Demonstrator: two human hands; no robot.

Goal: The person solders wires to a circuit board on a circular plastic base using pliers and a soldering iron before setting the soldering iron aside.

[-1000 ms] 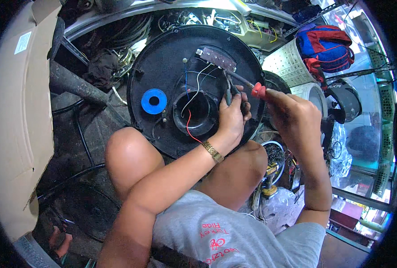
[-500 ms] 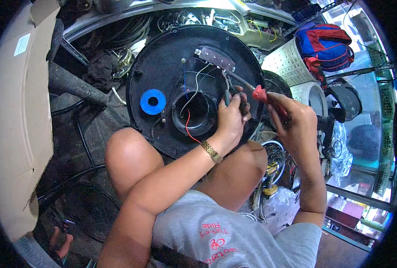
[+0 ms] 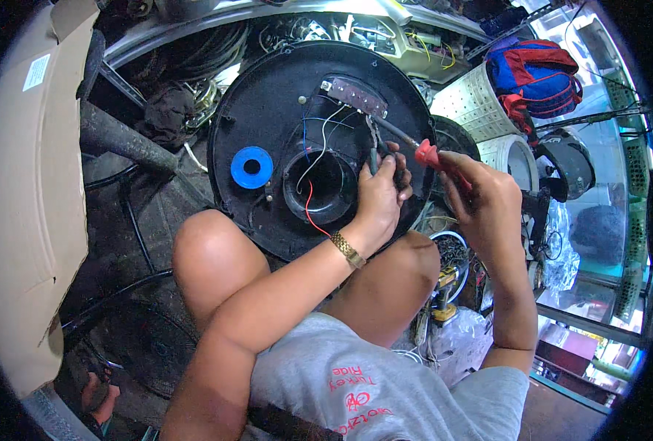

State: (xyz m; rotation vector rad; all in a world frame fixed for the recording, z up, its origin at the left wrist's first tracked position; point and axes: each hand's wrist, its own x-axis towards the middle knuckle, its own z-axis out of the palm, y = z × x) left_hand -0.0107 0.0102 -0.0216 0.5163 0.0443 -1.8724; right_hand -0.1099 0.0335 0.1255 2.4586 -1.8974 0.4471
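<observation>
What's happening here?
Someone seated is working with both hands over a round black base. The left hand grips pliers; the right hand holds a red-handled tool. Both tools' tips meet or nearly meet by the right end of a dark strip on the base; actual contact is too small to tell. A blue ring lies on the base's left side, and a white wire curves down from near the strip.
</observation>
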